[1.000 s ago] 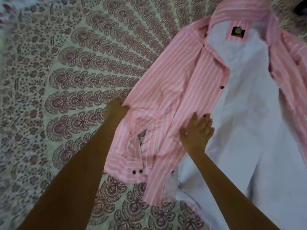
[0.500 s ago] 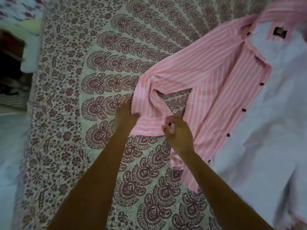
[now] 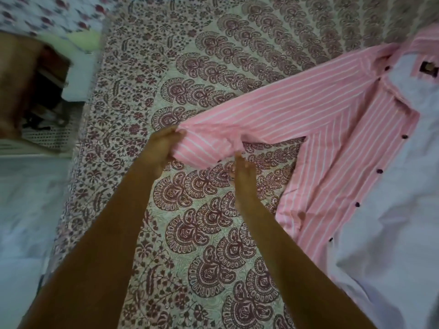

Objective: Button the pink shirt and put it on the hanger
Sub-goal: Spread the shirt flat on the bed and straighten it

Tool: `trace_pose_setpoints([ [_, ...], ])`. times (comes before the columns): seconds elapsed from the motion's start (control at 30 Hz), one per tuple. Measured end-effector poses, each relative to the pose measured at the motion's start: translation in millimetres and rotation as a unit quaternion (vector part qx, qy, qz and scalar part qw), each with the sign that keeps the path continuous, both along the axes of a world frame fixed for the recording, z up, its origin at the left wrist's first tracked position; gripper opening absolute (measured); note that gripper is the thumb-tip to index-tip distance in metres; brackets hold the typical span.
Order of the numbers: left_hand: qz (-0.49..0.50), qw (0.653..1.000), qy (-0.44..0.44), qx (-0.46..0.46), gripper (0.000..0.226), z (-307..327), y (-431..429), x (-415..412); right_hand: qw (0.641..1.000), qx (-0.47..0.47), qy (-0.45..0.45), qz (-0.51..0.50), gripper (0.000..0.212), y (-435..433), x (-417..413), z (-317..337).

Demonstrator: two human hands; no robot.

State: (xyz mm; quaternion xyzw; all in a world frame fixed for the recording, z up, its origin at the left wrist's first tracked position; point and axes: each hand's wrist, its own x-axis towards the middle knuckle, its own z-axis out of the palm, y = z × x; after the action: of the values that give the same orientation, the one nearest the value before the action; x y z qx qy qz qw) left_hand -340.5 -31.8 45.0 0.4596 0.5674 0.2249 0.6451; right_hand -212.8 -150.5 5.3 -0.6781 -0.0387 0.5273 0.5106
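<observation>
The pink shirt [image 3: 356,129] with white stripes lies open on the bed, its pale inside [image 3: 392,210] facing up and dark buttons [image 3: 380,171] running down the front edge. Its sleeve [image 3: 261,119] stretches out to the left. My left hand [image 3: 164,146] grips the cuff end of that sleeve. My right hand [image 3: 243,169] pinches the sleeve's lower edge close by, next to a dark cuff button [image 3: 218,160]. No hanger is in view.
A patterned maroon and cream bedspread [image 3: 202,233] covers the bed. The bed's edge runs down the left, with pale floor [image 3: 26,222] beyond it. Dark furniture [image 3: 35,96] and a floral cloth [image 3: 52,15] sit at the upper left.
Both hands have pulled the folded sleeve out to the left, so it now lies nearly straight. The view has swung left, and the shirt body now sits at the right edge.
</observation>
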Motion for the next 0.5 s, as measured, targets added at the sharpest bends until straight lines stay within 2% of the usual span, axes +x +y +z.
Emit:
trace_pose_setpoints([
  [0.03, -0.037, 0.999, -0.013, -0.013, 0.016, 5, 1, -2, 0.998, 0.020, 0.053, 0.002, 0.045, 4, -4, 5],
  [0.07, -0.065, 0.997, -0.023, -0.030, 0.016, 10, 1, -3, 0.993, 0.056, 0.102, -0.004, 0.050, 6, -5, 8],
  [0.1, -0.085, 0.995, -0.027, -0.042, 0.016, 12, 1, -7, 0.988, 0.088, 0.128, -0.001, 0.047, 8, -6, 9],
  [0.17, -0.099, 0.993, -0.032, -0.058, 0.016, 15, 0, -10, 0.986, 0.110, 0.122, -0.003, 0.040, 10, -12, 11],
  [0.23, -0.115, 0.990, -0.042, -0.065, 0.016, 15, -2, -13, 0.990, 0.074, 0.119, -0.024, 0.045, 9, -22, 10],
  [0.3, -0.132, 0.988, -0.045, -0.070, 0.016, 14, -5, -13, 0.983, 0.060, 0.159, -0.074, 0.044, 5, -30, 8],
  [0.4, -0.133, 0.989, 0.007, -0.057, 0.016, 12, -10, -16, 0.956, 0.074, 0.235, -0.159, 0.036, 0, -38, 12],
  [0.5, -0.098, 0.994, 0.054, -0.013, 0.020, 8, -9, -28, 0.952, 0.111, 0.251, -0.134, 0.031, 3, -46, 12],
])
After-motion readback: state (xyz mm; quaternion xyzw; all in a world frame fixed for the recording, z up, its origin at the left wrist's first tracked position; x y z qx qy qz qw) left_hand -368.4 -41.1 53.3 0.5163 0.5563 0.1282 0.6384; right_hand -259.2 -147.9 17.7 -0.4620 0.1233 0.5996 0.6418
